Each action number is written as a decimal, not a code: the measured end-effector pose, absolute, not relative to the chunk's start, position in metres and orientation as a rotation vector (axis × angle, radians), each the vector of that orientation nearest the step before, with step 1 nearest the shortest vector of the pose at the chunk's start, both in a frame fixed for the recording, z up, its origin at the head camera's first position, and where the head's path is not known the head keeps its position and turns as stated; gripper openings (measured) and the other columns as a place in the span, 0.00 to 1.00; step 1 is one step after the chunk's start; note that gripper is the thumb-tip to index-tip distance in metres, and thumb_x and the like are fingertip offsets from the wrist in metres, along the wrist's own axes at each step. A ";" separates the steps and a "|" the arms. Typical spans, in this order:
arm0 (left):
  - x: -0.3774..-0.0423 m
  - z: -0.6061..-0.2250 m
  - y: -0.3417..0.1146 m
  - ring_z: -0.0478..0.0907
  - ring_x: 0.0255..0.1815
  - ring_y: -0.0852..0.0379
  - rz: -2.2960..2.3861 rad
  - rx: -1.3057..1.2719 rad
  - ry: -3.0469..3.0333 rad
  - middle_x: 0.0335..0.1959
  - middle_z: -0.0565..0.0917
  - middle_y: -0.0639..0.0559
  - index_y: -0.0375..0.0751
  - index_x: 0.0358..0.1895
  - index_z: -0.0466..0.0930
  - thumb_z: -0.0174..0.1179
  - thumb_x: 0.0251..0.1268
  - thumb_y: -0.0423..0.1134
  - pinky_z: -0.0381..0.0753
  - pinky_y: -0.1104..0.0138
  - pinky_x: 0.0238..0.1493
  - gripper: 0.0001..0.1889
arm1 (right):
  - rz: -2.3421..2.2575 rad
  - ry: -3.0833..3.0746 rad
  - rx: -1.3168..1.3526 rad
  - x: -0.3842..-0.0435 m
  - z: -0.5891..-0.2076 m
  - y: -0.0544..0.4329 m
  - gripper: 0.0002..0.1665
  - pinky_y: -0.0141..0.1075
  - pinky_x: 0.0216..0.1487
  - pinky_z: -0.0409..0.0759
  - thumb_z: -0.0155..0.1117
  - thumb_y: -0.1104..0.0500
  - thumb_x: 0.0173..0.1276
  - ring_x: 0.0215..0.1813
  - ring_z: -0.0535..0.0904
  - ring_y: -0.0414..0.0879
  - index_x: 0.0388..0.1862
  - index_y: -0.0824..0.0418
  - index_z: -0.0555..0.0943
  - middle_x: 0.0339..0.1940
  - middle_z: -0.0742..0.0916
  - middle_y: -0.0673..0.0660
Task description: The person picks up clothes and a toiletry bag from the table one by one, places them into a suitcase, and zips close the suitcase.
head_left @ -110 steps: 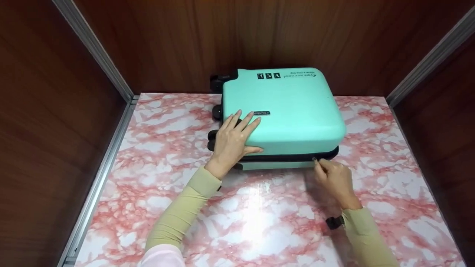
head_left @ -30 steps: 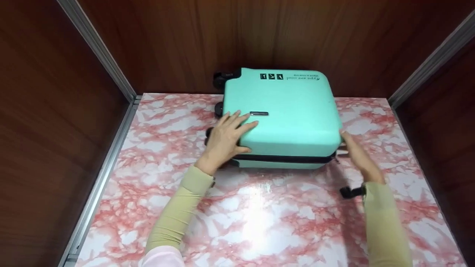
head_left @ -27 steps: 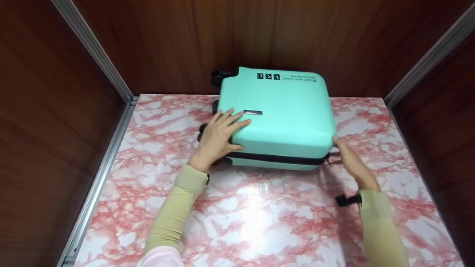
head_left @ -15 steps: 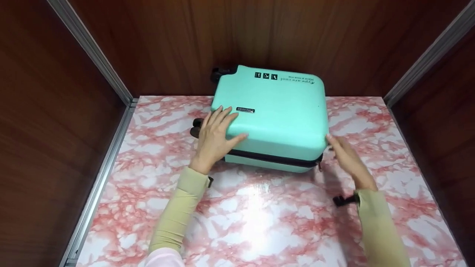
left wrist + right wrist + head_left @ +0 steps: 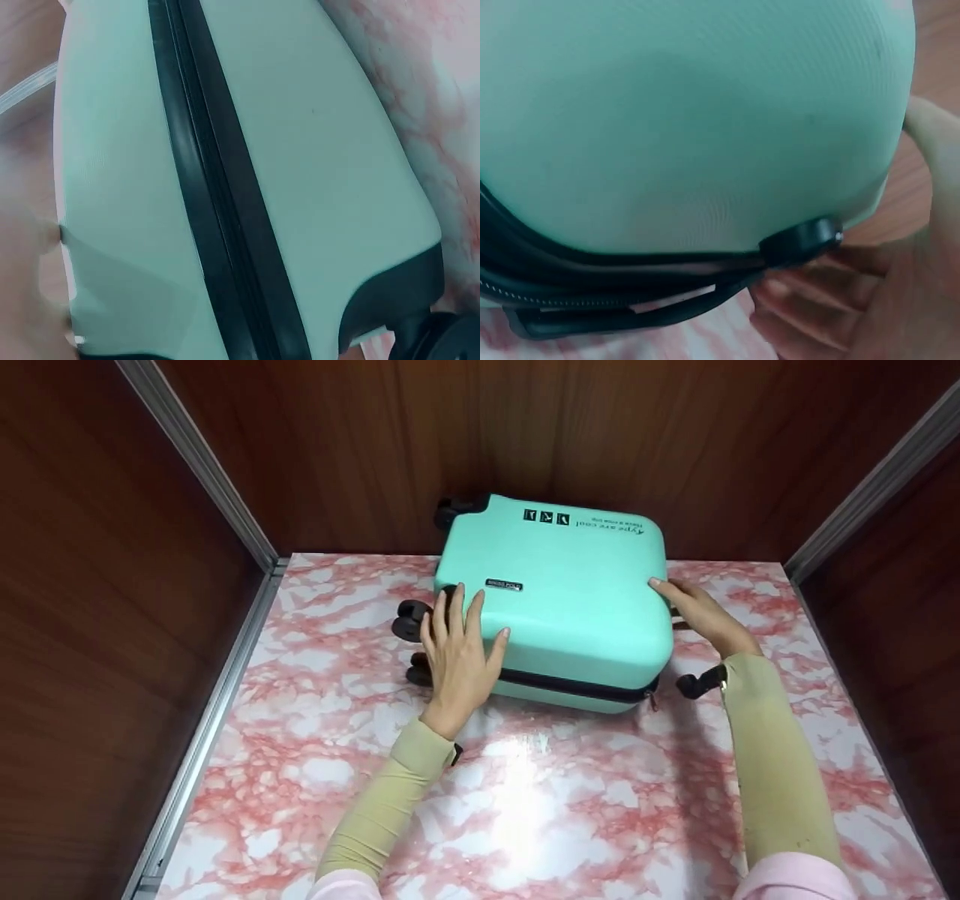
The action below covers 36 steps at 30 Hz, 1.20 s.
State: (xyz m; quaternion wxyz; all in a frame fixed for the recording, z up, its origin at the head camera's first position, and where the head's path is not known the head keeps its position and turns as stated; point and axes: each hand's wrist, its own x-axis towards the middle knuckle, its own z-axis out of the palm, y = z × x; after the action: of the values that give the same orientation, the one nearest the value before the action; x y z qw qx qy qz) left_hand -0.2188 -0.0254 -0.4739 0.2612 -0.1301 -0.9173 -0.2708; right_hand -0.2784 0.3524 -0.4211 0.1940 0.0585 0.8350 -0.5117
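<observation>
A mint-green hard-shell suitcase (image 5: 570, 562) lies on its side, wheels to the left, slightly turned. A black zipper band (image 5: 570, 686) runs along its near side, and a zipper pull (image 5: 654, 702) hangs at the near right corner. My left hand (image 5: 461, 667) rests with straight, spread fingers on the near left corner beside the wheels. At the right end, my right hand (image 5: 701, 615) holds the suitcase, thumb on the top edge. In the right wrist view its bent fingers (image 5: 810, 307) reach beneath the black side handle (image 5: 802, 240). Their tips are partly hidden.
The suitcase lies on a red-and-white marbled tabletop (image 5: 337, 780), close to the brown wood-grain back panel (image 5: 337, 457). Similar panels with metal edge strips (image 5: 202, 465) stand left and right. Black caster wheels (image 5: 411, 620) stick out on the left.
My right hand has left the zipper pull at the front and moved to the suitcase's right end. The pull now hangs at the corner. The suitcase has turned slightly, its right end nearer me.
</observation>
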 end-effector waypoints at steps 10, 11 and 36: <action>-0.226 -0.481 -0.024 0.44 0.80 0.41 -0.750 -0.358 -2.489 0.80 0.54 0.43 0.45 0.77 0.62 0.45 0.78 0.64 0.39 0.44 0.75 0.35 | -1.639 2.232 0.134 -0.287 -0.446 0.366 0.50 0.43 0.62 0.73 0.54 0.31 0.74 0.56 0.77 0.47 0.79 0.64 0.57 0.63 0.74 0.59; -0.227 -0.481 -0.025 0.44 0.80 0.41 -0.754 -0.369 -2.489 0.80 0.54 0.43 0.45 0.77 0.62 0.44 0.78 0.64 0.39 0.44 0.75 0.35 | -1.652 2.226 0.137 -0.286 -0.447 0.367 0.49 0.41 0.60 0.75 0.55 0.32 0.74 0.53 0.79 0.46 0.78 0.64 0.58 0.61 0.75 0.59; -0.284 -0.461 -0.077 0.25 0.80 0.46 -0.960 -0.519 -2.735 0.81 0.41 0.47 0.61 0.79 0.54 0.43 0.77 0.67 0.29 0.43 0.73 0.33 | -1.063 2.594 0.024 -0.162 -0.436 0.323 0.53 0.48 0.39 0.73 0.42 0.21 0.71 0.39 0.73 0.58 0.79 0.56 0.57 0.41 0.77 0.65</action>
State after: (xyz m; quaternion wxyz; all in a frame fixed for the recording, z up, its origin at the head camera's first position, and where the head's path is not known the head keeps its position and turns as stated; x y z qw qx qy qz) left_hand -0.2839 -0.0769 -0.4613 0.0985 -0.1754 -0.9243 -0.3244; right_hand -0.1619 0.3231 -0.4364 0.1683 0.0085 0.9121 -0.3736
